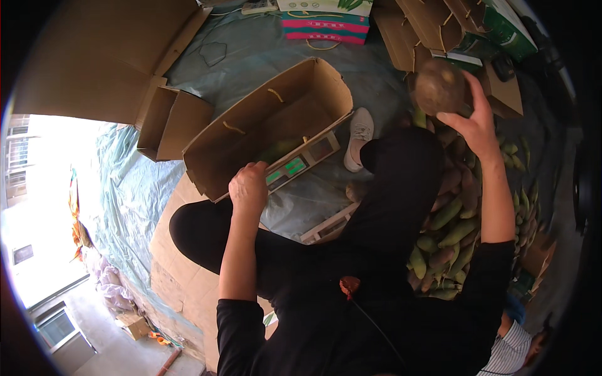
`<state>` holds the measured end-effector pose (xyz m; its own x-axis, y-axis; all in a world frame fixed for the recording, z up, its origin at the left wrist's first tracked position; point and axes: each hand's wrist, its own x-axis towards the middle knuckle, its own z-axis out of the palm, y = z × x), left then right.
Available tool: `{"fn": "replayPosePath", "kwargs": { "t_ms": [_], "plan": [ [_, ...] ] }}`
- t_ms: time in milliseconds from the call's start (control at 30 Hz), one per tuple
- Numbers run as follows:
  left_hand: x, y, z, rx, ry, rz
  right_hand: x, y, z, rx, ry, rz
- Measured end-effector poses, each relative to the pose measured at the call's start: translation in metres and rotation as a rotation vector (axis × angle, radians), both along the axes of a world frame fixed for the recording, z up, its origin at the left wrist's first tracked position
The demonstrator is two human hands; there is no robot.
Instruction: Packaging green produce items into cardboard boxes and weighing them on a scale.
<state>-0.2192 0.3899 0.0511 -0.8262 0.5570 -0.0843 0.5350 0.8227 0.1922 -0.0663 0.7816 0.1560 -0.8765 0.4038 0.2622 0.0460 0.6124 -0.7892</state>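
My right hand (473, 122) is raised at the upper right with its fingers around a large, round, brown root vegetable (439, 88), slightly blurred. My left hand (249, 188) is closed on the near rim of a long, open cardboard box (251, 119) with yellow cord handles. Something greenish (279, 149) lies in its shaded bottom. Along the box's near side shows a scale (323, 148) with lit green displays, right beside my left hand. Below my right forearm spreads a pile of long green and reddish-brown root vegetables (461, 232).
A smaller open carton (179, 122) stands left of the box. Pink and teal boxes (325, 28) sit at the back, with more cartons (433, 25) at the upper right. Plastic sheeting (244, 59) covers the floor. Another person's striped sleeve (511, 351) shows at the lower right.
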Motion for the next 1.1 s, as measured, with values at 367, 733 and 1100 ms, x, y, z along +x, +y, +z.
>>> {"fn": "replayPosePath", "kwargs": {
  "t_ms": [367,733,1100],
  "plan": [
    [0.000,-0.002,-0.002,-0.010,0.036,-0.053,-0.191,-0.180,-0.063,0.388,-0.342,0.737],
    [-0.001,-0.008,-0.005,-0.024,0.037,-0.079,-0.254,-0.308,-0.172,0.536,-0.689,0.847],
    [-0.022,0.011,0.003,-0.119,-0.064,-0.013,-0.236,-0.241,-0.079,0.414,-0.448,0.896]
  ]
}}
